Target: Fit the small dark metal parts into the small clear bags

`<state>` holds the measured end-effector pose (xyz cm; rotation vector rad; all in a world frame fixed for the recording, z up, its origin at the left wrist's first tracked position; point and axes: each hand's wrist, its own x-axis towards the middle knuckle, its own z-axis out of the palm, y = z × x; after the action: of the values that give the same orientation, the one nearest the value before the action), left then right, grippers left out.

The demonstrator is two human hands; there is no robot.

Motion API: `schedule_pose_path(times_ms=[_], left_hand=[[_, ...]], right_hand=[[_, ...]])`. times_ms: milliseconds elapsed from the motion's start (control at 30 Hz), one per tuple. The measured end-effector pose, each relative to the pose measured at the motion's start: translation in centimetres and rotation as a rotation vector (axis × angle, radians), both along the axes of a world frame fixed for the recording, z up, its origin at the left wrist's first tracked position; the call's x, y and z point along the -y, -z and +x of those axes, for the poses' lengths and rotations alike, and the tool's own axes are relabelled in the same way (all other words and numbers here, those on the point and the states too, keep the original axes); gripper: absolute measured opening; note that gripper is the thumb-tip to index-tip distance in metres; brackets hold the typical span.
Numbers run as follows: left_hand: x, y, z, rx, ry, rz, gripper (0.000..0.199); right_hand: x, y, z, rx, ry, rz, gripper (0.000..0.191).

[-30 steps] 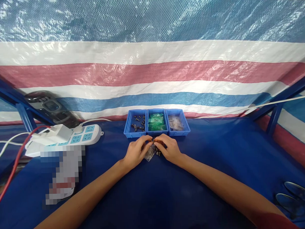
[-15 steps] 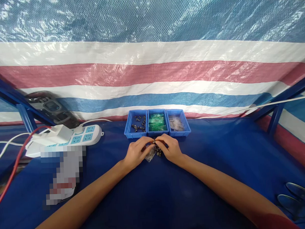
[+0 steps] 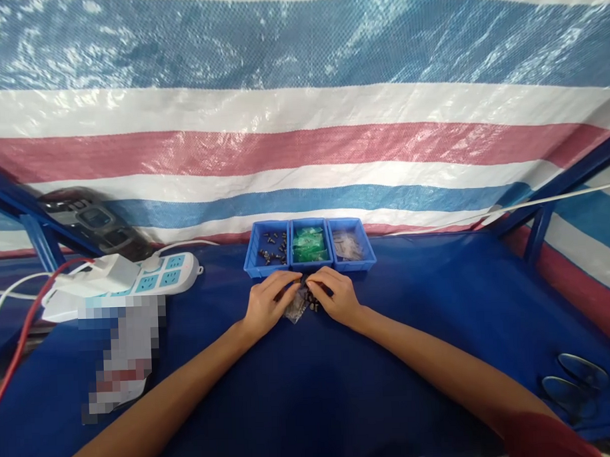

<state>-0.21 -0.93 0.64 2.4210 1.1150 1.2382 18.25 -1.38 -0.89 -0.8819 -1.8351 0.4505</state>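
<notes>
Both hands are close together in front of three blue bins. My left hand (image 3: 270, 302) has its thumb and fingers bent towards each other above a small clear plastic bag (image 3: 296, 309); anything between the fingertips is too small to make out. Just to its right, my right hand (image 3: 339, 296) is closed in a pinch, its fingertips over a few small dark screws (image 3: 313, 304) on the blue table. What that pinch holds is hidden. The left bin (image 3: 253, 258) contains dark screws, the middle bin (image 3: 311, 264) green packets, and the right bin (image 3: 368, 250) small clear bags.
At the left are a white power strip (image 3: 185, 272) with plugs and cables, a blurred pale object (image 3: 129, 348) and a dark wrapped device (image 3: 97, 219). Glasses (image 3: 573, 386) lie at the right edge. A striped sheet (image 3: 302, 148) hangs behind the table.
The fingertips of my two hands have moved slightly apart. The whole view has shifted a little, with the bins and table items now further left.
</notes>
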Motion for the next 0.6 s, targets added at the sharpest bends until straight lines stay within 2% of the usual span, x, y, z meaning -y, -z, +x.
schedule_pose_path(times_ms=[167,467,600], left_hand=[[-0.1,0.3,0.1,-0.007,0.053,-0.034,0.023],[-0.1,1.3,-0.3,-0.065,0.029,-0.095,0.024],[-0.2,1.4,-0.4,-0.081,0.056,-0.086,0.023]], right_hand=[[0.0,0.2,0.3,0.008,-0.013,-0.019,0.018],[-0.1,0.3,0.3,0.045,-0.060,-0.012,0.021],[-0.1,0.2,0.3,0.052,-0.080,0.009,0.020]])
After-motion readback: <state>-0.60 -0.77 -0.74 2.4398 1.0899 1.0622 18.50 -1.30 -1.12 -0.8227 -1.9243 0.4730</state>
